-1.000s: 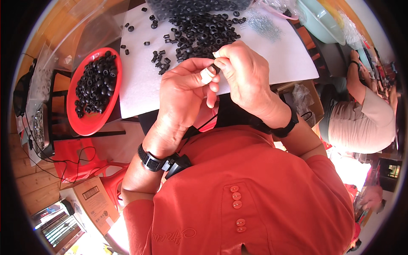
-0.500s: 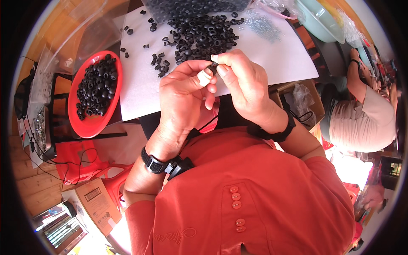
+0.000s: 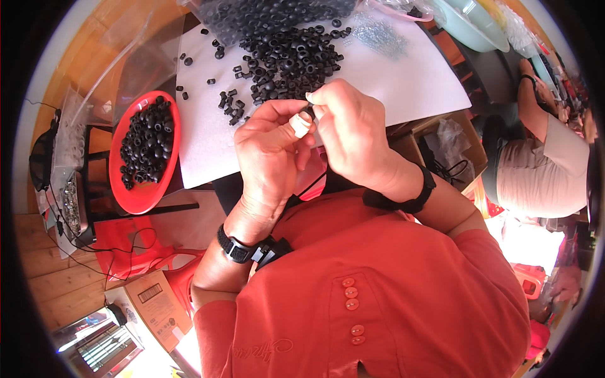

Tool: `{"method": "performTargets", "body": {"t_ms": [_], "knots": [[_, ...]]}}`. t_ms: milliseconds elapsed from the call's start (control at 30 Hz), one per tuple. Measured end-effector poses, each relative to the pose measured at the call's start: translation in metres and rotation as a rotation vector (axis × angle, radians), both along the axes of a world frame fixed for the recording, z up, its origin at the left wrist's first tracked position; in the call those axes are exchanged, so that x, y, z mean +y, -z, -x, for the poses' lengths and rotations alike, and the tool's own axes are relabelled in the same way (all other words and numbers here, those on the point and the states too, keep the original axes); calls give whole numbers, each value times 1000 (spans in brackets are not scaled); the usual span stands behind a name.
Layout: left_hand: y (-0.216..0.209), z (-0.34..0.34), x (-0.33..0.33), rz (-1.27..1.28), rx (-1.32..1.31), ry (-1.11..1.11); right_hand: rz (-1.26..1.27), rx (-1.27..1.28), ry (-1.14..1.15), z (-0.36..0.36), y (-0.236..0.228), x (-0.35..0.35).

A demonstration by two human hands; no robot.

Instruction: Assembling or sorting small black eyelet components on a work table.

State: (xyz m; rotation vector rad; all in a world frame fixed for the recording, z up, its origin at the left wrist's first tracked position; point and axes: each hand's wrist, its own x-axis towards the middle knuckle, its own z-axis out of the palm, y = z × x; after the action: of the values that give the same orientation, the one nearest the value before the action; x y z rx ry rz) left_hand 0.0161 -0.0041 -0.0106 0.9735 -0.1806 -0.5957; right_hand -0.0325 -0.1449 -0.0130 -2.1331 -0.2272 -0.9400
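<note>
Both my hands meet in front of my chest, just over the near part of the white-covered table. My left hand (image 3: 268, 145) pinches a small black plastic part (image 3: 308, 111) between thumb and forefinger; a pale wrap (image 3: 300, 125) covers its thumb tip. My right hand (image 3: 353, 129) is closed against the same part from the right, its fingers curled, and what lies in its pinch is hidden. Beyond them spreads a loose pile of black plastic parts (image 3: 287, 63), some ring-like, some rounded. Small clear pieces (image 3: 381, 34) lie scattered to the right of the pile.
At the left stands a red oval bowl (image 3: 144, 200) with black parts in it. A clear bag (image 3: 277, 14) of black parts lies at the far edge. Far right is a pale green basin (image 3: 472, 28). An open cardboard box (image 3: 419, 146) sits below right, near another person (image 3: 535, 170).
My right hand has rolled over, its fingers curling in more tightly at the black part. Both hands sit slightly lower and closer together against the pile; the view has shifted a little.
</note>
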Motion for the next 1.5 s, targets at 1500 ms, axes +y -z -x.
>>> {"method": "performTargets", "body": {"t_ms": [1500], "knots": [[-23,-104,134,-1148,-989,-785,796,160,279,-45,3,-116]]}}
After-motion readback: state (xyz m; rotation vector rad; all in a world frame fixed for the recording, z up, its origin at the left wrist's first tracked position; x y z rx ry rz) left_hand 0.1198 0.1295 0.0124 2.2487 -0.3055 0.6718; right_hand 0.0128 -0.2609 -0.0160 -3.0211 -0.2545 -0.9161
